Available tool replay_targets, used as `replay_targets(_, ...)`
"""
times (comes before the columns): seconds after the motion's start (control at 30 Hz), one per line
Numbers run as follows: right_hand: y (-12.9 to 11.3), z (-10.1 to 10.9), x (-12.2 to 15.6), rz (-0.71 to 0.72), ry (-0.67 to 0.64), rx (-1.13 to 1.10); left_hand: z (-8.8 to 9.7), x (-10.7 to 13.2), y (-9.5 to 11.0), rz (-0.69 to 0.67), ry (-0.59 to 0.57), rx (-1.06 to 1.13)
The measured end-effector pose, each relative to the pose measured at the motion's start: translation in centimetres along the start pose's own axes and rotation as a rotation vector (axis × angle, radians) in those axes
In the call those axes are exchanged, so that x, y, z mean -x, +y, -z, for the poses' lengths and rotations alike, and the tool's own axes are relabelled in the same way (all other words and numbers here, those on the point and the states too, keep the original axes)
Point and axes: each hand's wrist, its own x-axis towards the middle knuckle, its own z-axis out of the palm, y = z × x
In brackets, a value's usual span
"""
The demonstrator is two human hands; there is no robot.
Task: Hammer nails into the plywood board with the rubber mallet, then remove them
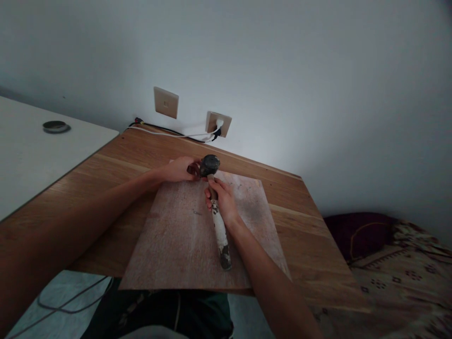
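My right hand (225, 200) is wrapped round the handle of a hammer (219, 230), high up near its dark, blunt head. The white paint on the handle is worn, and its lower end points back toward me. At the far edge of a thin wooden board (176, 249), my left hand (180, 168) is closed on a small reddish-brown curved piece (192, 169), just left of the hammer head. The head hides some of the left fingertips. A small nail-like metal bit (197, 213) lies on the board, left of the hammer handle.
The board rests on a wooden table (300, 235) against the wall. Cables (169, 133) run along the back to a wall socket (218, 123). At left is a white tabletop (31, 155) with a round grommet (55, 126). Patterned bedding (399, 278) lies at right.
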Motion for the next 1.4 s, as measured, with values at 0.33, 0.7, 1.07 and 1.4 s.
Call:
replay_targets(0.33, 0.0, -0.3, 0.2, 0.012, 0.045, -0.04, 0.0, -0.1, 0.2, 0.001, 0.057, -0.083)
replay_targets(0.7, -0.2, -0.2, 0.3, 0.018, 0.024, -0.031, -0.2, -0.1, -1.0, -0.031, -0.011, 0.073)
replay_targets(1.07, 0.0, -0.2, 0.1, -0.038, 0.007, -0.006, 0.0, 0.0, -0.3, -0.013, -0.001, 0.057)
replay_targets(1.4, -0.1, -0.3, 0.3, -0.021, 0.001, -0.018, 0.0, -0.1, -0.6, -0.027, -0.004, 0.099)
